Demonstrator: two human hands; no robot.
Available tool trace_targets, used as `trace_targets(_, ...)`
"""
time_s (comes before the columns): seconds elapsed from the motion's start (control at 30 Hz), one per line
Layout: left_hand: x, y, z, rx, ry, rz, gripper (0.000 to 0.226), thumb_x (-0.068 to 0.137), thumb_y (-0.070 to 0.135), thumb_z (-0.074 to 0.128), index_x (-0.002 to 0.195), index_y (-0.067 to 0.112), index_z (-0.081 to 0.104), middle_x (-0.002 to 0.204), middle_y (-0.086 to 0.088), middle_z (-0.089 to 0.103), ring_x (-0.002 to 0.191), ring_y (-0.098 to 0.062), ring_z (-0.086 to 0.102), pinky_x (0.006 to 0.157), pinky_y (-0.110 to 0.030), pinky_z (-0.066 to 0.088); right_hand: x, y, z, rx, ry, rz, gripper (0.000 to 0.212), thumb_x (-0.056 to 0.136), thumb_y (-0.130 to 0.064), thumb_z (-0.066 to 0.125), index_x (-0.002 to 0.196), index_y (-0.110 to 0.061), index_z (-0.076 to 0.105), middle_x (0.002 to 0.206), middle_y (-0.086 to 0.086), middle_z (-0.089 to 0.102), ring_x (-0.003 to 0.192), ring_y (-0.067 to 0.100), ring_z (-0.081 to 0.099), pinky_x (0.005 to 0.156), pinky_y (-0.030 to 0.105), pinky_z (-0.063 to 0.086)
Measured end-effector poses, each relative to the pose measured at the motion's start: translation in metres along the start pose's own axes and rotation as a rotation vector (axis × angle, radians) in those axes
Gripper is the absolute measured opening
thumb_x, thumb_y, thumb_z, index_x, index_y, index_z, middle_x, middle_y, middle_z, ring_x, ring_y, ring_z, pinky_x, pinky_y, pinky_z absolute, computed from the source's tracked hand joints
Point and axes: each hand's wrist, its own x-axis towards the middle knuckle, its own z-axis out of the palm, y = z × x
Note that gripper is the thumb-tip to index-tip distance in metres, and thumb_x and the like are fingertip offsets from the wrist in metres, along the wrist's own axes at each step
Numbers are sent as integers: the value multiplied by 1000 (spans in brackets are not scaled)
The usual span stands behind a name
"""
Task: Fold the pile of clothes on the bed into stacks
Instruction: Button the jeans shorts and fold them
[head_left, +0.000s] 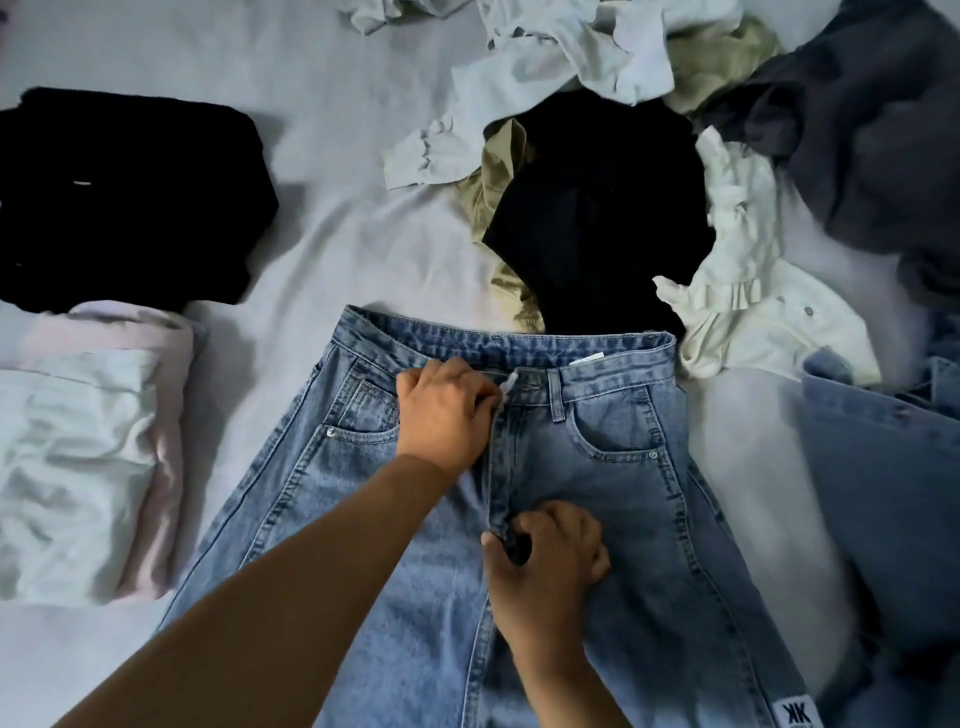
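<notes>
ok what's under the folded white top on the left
The folded white top lies on a folded pink garment, whose edge shows along the top and right. Most of the pink one is covered, and anything beneath it is hidden.

Light blue washed-denim jeans (597, 493) with pale contrast stitching and a white label printed in black; pale grey-white bed sheet (322, 156); black folded garment (130, 197); pink and white folded pieces (88, 457); black top (597, 218); olive cloth (504, 156); dark grey garment (872, 145).

The jeans (597, 499) run past the bottom edge; the right hand (545, 551) hides the fly's lower end.
</notes>
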Motion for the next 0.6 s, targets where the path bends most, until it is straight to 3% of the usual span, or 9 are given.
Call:
trace_targets(0.13,6,-4,2,-75,-31,26,14,78,16,71,91,18,74,92,-5,62,87,-31,60,82,-38,30,4,3,-4,-3,-25,-39,33,59,-60,51,63,-27,53,81,-8,48,92,19,42,78,33,23)
trace_targets(0.23,16,-14,-8,-246,-128,22,41,73,15,77,113,19,68,119,-4,57,92,-27,63,88,-42,49,24,-3,-18,63,27,-66,45,67,-69,49,72,-25,58,82,-10,45,93,15,38,74,28,17)
trace_targets(0.3,23,-16,-15,-285,-198,23,50,77,18,76,125,22,61,130,1,52,98,-21,61,95,-34,48,50,-13,-26,138,50,-69,39,77,-59,50,83,-22,61,88,-7,50,96,17,42,76,27,16)
trace_targets(0.4,30,-19,-20,-283,-280,73,49,80,20,74,127,20,59,121,-2,55,103,-19,59,97,-27,45,95,-28,-30,141,30,-224,29,88,-25,53,111,-13,65,118,6,60,109,29,51,86,33,31)
trace_targets(0.5,35,-21,-22,-215,-348,72,42,83,23,69,125,20,61,108,-2,56,98,-19,59,90,-30,47,131,-36,-34,169,-273,-355,43,95,-7,47,138,-15,47,146,2,42,131,22,40,104,31,32)
trace_targets(0.6,42,-18,-23,-206,-391,-1,22,84,22,67,105,19,68,90,4,52,86,-15,57,74,-23,40,149,-37,-35,80,-519,-417,43,96,-12,49,139,-19,45,143,-1,45,127,20,45,103,32,39)
